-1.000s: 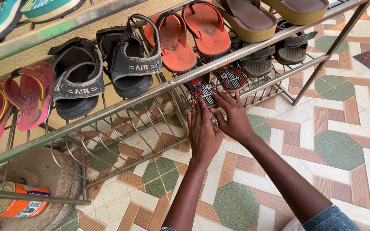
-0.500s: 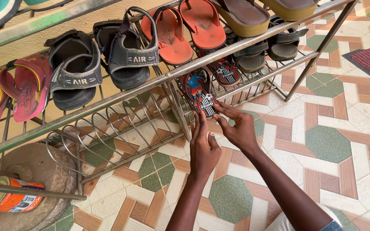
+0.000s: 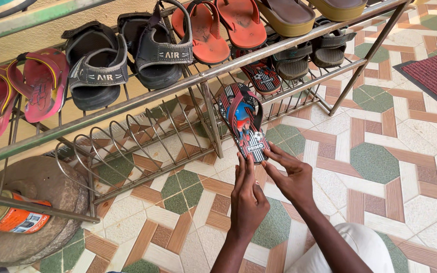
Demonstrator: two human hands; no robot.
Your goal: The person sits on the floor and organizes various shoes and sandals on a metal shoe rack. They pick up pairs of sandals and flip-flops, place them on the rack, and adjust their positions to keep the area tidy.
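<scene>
Both hands hold one small flip-flop by its heel end. The left hand pinches the heel from the left side, and the right hand pinches it from the right, with fingertips on the edge. The flip-flop is red, black and blue, with a picture on its sole. It is up in the air in front of the metal shoe rack, just above the tiled floor. It lies away from the hands: the heel is near them and the toe points up and a little left, toward the rack. So its long side runs from the hands to the rack. Both hands are about as close to it; neither is nearer. Its twin flip-flop sits on the low shelf of the rack, further back and to the right. On the shelf above are grey sandals, orange flip-flops and pink flip-flops. An orange tin can lies at the far left.
</scene>
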